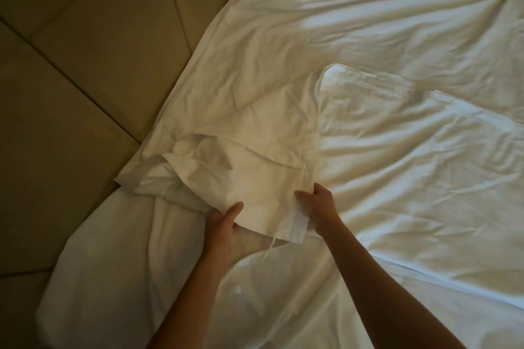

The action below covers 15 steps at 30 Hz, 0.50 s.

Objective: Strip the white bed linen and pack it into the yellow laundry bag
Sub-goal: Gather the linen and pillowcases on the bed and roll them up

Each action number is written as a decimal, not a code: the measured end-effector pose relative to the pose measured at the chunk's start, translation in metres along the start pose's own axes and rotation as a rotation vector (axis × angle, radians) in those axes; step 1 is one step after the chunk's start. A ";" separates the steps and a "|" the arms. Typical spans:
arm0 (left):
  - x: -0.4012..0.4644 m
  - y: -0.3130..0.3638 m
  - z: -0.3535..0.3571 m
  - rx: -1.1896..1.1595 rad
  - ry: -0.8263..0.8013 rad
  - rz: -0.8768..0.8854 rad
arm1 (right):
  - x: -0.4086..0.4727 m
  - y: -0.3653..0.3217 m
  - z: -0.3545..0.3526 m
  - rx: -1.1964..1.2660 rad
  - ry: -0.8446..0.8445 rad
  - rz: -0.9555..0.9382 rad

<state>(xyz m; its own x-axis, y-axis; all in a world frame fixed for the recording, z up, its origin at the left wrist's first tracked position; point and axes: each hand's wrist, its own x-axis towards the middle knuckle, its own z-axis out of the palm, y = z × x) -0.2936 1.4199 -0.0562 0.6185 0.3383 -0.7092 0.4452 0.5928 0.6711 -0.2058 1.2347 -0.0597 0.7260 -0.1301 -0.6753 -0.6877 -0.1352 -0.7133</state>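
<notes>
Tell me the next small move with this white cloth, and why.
Probably pull the white cloth toward you, off the bed: the left hand and right hand both grip its near edge, and its far end lies bunched on the sheet.

A crumpled white fabric pillowcase (255, 178) lies on the rumpled white bed sheet (326, 45), near the bed's left edge. A plump white pillow (411, 156) lies just right of it; the beige tiled floor (71, 65) lies left of the bed.

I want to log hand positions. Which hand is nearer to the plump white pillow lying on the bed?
Right. The right hand grips the white fabric corner just below-left of the plump white pillow; the left hand holds the same fabric farther left.
</notes>
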 end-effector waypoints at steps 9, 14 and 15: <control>-0.029 0.042 0.040 0.696 -0.253 -0.011 | -0.010 0.031 -0.015 0.172 -0.008 0.122; 0.002 0.052 0.087 0.877 -0.289 0.605 | -0.001 0.040 -0.014 0.135 0.148 0.051; 0.011 0.050 0.094 0.974 -0.269 0.701 | 0.001 0.039 -0.014 0.148 0.179 0.039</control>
<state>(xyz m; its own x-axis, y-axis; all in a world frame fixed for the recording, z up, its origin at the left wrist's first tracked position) -0.2033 1.3844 -0.0100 0.9808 0.1345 -0.1412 0.1896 -0.4886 0.8516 -0.2322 1.2154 -0.0854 0.6777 -0.3060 -0.6687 -0.6983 0.0173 -0.7156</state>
